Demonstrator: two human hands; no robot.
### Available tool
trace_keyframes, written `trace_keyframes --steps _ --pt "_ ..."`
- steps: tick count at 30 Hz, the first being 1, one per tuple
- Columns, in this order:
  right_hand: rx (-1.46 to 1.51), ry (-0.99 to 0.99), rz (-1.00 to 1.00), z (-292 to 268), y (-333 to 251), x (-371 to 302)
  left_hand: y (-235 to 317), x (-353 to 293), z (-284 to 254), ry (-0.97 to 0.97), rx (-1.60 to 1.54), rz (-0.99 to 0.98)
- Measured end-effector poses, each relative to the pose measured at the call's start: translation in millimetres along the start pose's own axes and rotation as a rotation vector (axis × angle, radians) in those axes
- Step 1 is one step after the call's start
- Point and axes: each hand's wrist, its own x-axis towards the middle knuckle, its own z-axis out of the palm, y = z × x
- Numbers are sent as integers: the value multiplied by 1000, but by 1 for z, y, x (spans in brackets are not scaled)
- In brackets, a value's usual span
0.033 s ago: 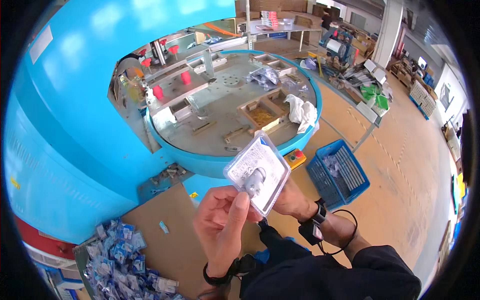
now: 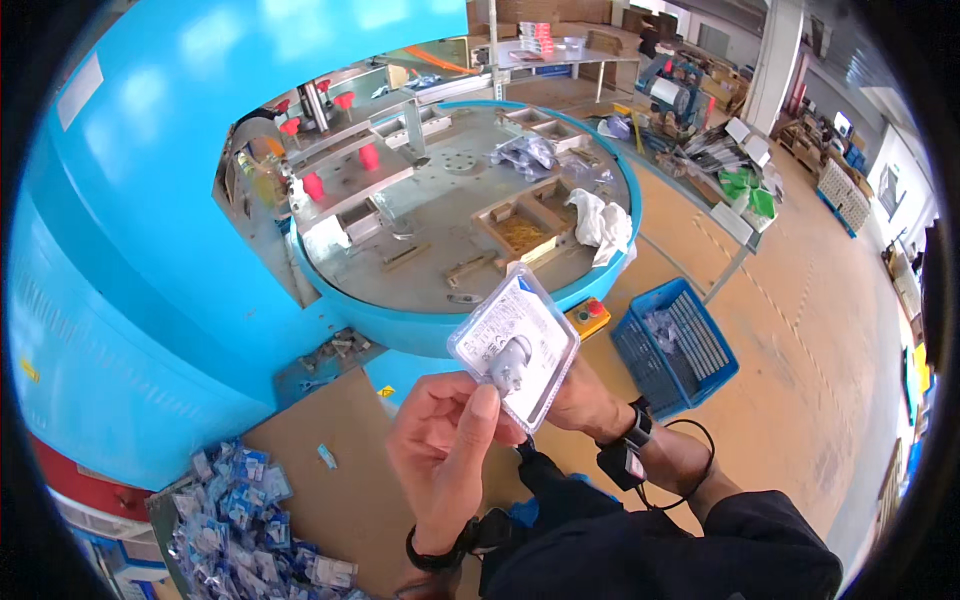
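A clear plastic blister pack [image 2: 540,345] is held up before me, tilted. Inside lies a white printed card with a blue corner, and a rounded grey plastic part shows through near the lower left. My left hand [image 2: 445,435] pinches the pack's lower left edge, thumb on the front and fingers curled behind. At the right edge my right hand [image 2: 583,395] grips the same pack from behind; its fingertips are hidden by the card.
A round blue-rimmed machine table [image 2: 400,270] bears metal moulds, plastic scraps and a white cloth [image 2: 603,225]. A yellow box with a red button [image 2: 590,315] sits at its edge. A blue basket [image 2: 715,385] stands right; many packs [image 2: 245,510] are piled lower left on cardboard [image 2: 330,415].
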Motion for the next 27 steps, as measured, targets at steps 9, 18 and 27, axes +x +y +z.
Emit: trace_keyframes --steps 9,18,27 --pt "-55 4 69 -10 14 2 -21 15 7 98 27 -27" --pt "-18 135 106 -27 90 15 -98 64 -29 109 275 -230" --pt "-257 -328 373 -31 191 38 -218 54 -124 461 143 -667"
